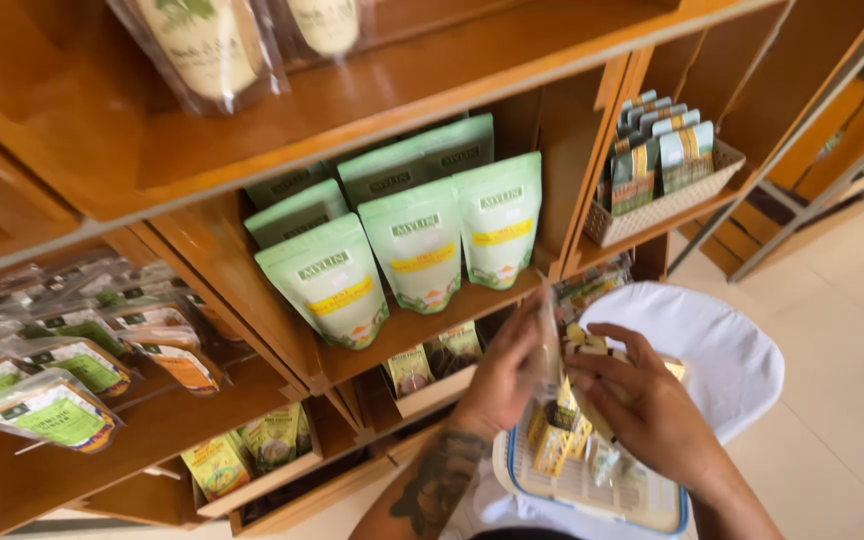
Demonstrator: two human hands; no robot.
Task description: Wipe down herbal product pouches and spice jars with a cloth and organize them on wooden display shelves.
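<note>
Both hands on one clear packet above the basket, low centre-right of frame.

I see the left hand (497,385) and the right hand (652,415) pinching a clear packet (550,345) between them, its long axis upright, edge toward me, directly over the white blue-rimmed basket (592,495). Behind sits a white stool (722,345); farther off, green pouches (417,245) stand on the wooden shelf (282,130), upper left.

Wooden shelving (372,90) along left; pale tiled floor (842,330) right, daylit.
</note>
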